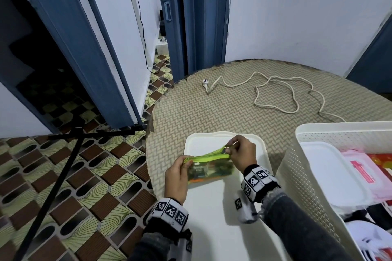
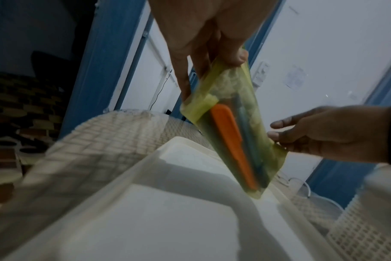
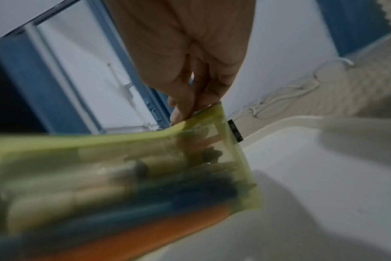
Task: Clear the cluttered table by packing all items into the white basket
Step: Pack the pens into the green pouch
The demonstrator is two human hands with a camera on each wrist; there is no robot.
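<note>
Both hands are out in front, low over a white tray (image 1: 214,229). The left hand (image 1: 177,178) pinches the left end of a green pouch (image 1: 209,168) with its thumb and fingers. The right hand (image 1: 241,153) pinches the right end of the zip, and its fingers are bent in tight. Each wrist has a black and white band.

There is one pouch, one tray, one basket (image 1: 297,174) and one white cord (image 1: 275,91).

The pouch is see-through, with a bright green zip along the top. Inside it are pens, one of them orange (image 2: 232,146) and some blue. It is held up on its edge, with its bottom on the tray. The tray sits on a round woven table (image 1: 212,112), just left of the basket. The cord lies loose on the far side of the table.
</note>
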